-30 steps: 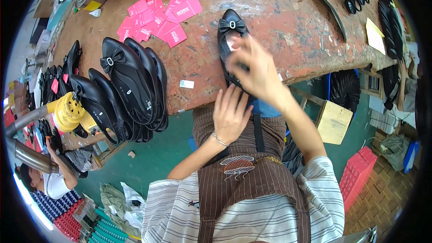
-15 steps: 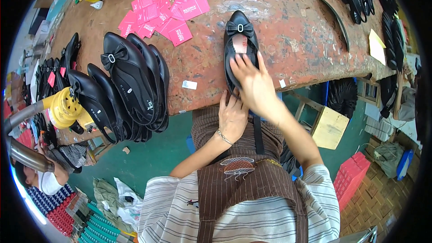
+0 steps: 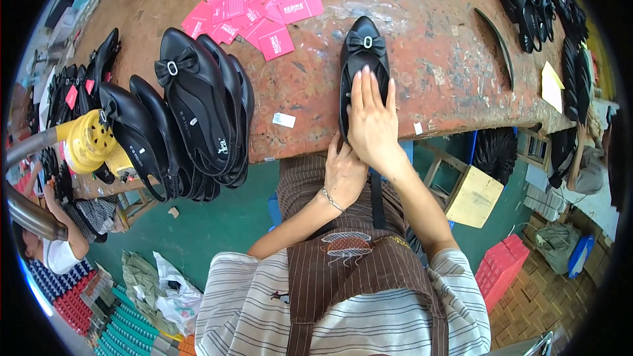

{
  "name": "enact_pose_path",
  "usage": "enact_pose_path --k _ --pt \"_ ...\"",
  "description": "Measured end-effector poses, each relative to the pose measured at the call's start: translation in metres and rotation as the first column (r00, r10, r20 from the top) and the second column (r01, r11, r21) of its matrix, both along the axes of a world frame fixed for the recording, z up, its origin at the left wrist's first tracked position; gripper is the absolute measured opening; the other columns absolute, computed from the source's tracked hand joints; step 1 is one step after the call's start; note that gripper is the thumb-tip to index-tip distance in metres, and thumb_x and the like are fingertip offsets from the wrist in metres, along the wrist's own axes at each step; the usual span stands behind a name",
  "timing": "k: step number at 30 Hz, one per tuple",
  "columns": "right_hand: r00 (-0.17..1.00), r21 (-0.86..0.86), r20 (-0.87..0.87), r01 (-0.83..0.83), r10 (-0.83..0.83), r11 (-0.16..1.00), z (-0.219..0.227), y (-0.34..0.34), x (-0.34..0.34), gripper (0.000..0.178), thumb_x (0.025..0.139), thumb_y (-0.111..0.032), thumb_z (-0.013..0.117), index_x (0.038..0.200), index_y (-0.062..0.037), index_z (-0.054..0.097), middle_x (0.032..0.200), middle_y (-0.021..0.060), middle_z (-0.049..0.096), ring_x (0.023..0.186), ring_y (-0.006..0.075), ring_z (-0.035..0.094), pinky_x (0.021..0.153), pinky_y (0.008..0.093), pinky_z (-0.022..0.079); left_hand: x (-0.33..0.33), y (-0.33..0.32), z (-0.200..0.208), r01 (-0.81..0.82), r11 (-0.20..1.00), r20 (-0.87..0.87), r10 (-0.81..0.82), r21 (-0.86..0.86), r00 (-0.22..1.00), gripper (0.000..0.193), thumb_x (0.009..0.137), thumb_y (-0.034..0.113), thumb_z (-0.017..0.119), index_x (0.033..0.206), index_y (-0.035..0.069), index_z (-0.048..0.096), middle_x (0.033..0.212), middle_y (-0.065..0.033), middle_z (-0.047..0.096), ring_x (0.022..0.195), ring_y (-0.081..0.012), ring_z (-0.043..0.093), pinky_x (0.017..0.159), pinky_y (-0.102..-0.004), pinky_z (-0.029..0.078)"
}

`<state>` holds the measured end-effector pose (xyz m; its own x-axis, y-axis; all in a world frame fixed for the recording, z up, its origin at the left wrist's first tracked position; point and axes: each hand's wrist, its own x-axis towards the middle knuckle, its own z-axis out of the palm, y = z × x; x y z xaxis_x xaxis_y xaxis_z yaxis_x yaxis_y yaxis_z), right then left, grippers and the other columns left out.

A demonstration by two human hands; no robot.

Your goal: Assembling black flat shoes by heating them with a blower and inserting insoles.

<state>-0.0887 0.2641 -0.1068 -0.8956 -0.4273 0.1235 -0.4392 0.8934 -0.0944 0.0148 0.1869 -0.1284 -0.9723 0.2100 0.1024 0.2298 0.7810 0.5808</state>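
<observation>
A black pointed flat shoe [image 3: 364, 45] with a bow and a small oval buckle lies on the worn workbench, toe pointing away from me. My right hand [image 3: 372, 122] rests flat along its inside, fingers together and stretched toward the toe. The hand covers most of the insole. At the heel end, near the bench edge, my left hand [image 3: 345, 170] holds the back of the shoe. Its fingertips are partly hidden by the shoe and my right hand.
Several matching black slingback shoes [image 3: 198, 102] stand bunched at the left, beside a yellow round fixture [image 3: 89, 142]. Pink cards [image 3: 277, 43] lie behind. A small white label [image 3: 284, 120], a curved black strip [image 3: 496, 46] and more shoes [image 3: 517, 6] are on the bench.
My right hand has moved forward and flattened inside the shoe, its fingers now together. The pale patch with red marks no longer shows; black lining shows there. My left hand stays at the heel.
</observation>
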Motion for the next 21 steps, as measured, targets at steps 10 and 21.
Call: enact_pose_path --k 10,21 --pt "0.966 0.080 -0.214 -0.128 0.142 0.989 -0.010 -0.004 -0.020 0.040 0.085 -0.010 0.047 0.117 0.0118 0.050 0.109 0.0262 0.060 0.106 0.0393 0.058 0.114 0.0603 0.014 -0.006 -0.002 0.001 0.004 1.000 -0.068 -0.003 0.017 0.998 0.032 0.075 0.004 0.058 0.105 0.001 0.069 0.115 -0.0161 0.064 0.121 -0.0301 0.053 0.104 -0.0508 0.037" --pt "0.998 0.156 0.054 -0.027 0.019 0.987 -0.017 -0.009 -0.077 0.019 0.081 -0.006 0.047 0.083 0.0029 0.063 0.085 0.0170 0.062 0.090 0.0312 0.062 0.109 0.0698 0.014 -0.011 0.000 0.009 0.047 0.998 -0.046 -0.050 -0.052 0.998 0.054 0.083 0.010 0.047 0.137 -0.001 0.048 0.141 -0.0144 0.049 0.135 -0.0274 0.042 0.107 -0.0457 0.033"
